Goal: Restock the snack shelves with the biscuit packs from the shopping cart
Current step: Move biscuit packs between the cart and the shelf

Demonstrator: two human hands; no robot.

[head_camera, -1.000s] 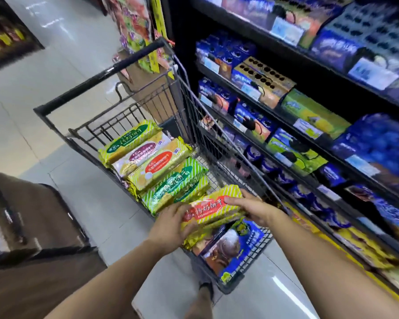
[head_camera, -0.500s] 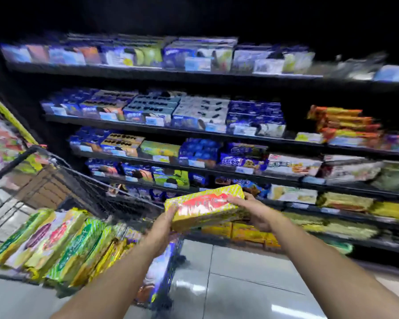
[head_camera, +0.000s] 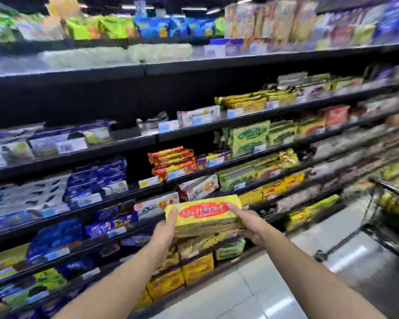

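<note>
At the centre of the head view, low in the scene, a person's two bare forearms reach forward and hold a biscuit pack [head_camera: 204,212] between them. The pack is yellow with a red oval label and lies roughly level, long side across. It sits in the air just in front of the snack shelves [head_camera: 217,64], at the height of one of the lower rows and resting on none of them. More yellow wrapping shows just under it, but I cannot tell whether that is a second pack.

The left hand [head_camera: 165,229] grips the pack's left end, thumb on the top face and palm against the side. The right hand [head_camera: 251,223] grips the right end, with fingers laid along the top near the label.

The shelves are black and fill the far side from left to right, several rows high. Much of the stock is blurred. Blue packs [head_camera: 97,178] crowd the left rows. A stack of orange-red bars [head_camera: 172,161] stands just above and behind the held pack. Green packs [head_camera: 249,138] sit further right, one row higher. Yellow boxes [head_camera: 197,268] line the lowest row beneath the hands.

A pale, glossy tiled floor [head_camera: 251,293] runs along the near right. At the right edge stands a wire cart [head_camera: 387,196], too blurred to read its load.
</note>
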